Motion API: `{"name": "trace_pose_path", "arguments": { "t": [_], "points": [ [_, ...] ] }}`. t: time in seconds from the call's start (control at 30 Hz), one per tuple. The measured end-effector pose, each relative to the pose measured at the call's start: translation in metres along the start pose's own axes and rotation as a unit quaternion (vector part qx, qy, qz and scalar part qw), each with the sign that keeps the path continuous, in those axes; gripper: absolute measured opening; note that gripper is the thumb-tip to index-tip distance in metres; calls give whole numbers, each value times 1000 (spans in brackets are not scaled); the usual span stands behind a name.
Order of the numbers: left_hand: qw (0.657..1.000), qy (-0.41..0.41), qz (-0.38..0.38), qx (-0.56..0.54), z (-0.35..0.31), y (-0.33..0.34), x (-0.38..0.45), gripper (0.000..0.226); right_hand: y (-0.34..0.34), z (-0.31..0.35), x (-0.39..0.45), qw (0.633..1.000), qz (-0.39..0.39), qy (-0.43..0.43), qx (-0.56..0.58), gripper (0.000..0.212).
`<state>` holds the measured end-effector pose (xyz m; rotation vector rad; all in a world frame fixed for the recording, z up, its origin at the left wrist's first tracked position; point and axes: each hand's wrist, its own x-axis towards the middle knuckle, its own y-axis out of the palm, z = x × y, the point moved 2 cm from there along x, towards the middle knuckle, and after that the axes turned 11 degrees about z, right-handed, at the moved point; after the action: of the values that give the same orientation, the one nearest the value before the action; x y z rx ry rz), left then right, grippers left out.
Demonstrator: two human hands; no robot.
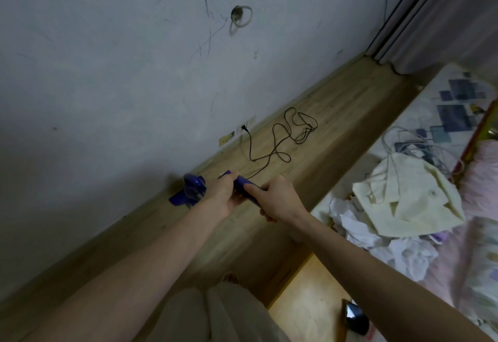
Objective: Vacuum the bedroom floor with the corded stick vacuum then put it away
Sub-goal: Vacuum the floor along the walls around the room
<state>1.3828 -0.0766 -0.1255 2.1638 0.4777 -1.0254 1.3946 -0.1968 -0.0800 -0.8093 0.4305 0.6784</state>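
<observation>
I have both hands wrapped around the purple handle of the stick vacuum (244, 188): my left hand (221, 193) grips the upper part, my right hand (275, 197) grips just below it, and the fingers of both are curled tight on the plastic. The vacuum's head (190, 189) sits on the floor (350, 104) right at the foot of the wall (107, 72), so I judge I am in the vacuuming step, working the strip along the wall edge.

The black cord (280, 139) runs from the wall socket (244, 127) and lies in loose loops on the floor, beyond the vacuum head. The next move calls for steering the head along the wall without running over those loops; I would probably need to flick the cord aside.

The floor is pale wood-grain planks, smooth and matte. The wall is grey, scuffed plaster with dark scribbles. The vacuum body is glossy, rounded plastic. To my right, the bed (458, 104) carries a patterned sheet, a crumpled cream cloth (409, 196) and soft, wrinkled white bits.
</observation>
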Motion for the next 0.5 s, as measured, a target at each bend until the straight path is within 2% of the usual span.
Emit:
{"name": "trace_pose_path", "arguments": {
  "t": [0.13,0.27,0.5],
  "points": [
    [1000,9,-3,14,-3,-10,1,34,9,5,3,1000,3,9,11,45],
    [999,20,29,28,-12,-23,-3,32,18,24,4,1000,-12,17,-14,49],
    [999,-3,27,18,4,-33,-27,40,28,20,-22,999,30,16,-21,50]
  ]
}}
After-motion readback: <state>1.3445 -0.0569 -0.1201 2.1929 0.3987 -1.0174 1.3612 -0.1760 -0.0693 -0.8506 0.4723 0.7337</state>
